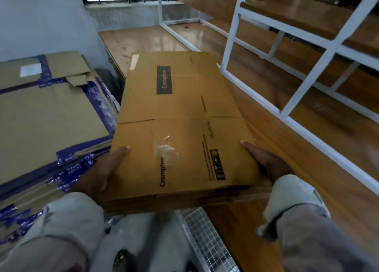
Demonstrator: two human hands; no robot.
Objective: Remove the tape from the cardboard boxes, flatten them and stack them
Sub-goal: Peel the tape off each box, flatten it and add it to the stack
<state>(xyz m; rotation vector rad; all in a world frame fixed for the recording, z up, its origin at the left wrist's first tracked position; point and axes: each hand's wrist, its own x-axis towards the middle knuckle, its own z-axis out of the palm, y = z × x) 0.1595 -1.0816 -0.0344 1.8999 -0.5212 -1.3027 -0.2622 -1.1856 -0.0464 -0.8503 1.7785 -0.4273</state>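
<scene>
Flat brown matt cardboard box point(180, 124) w/ glossy clear tape patch point(165, 148). Orange-brown wood tabletop point(307, 148) glossy; white-painted metal shelf frame point(320, 66) smooth.

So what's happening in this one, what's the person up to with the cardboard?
A person holds a flattened cardboard box out in front, the left hand gripping its near left edge and the right hand its near right edge. A scrap of clear tape still sticks to its top face. To the left lies a stack of flattened boxes with blue tape on them. A white metal rack with wooden shelves stands to the right.
</scene>
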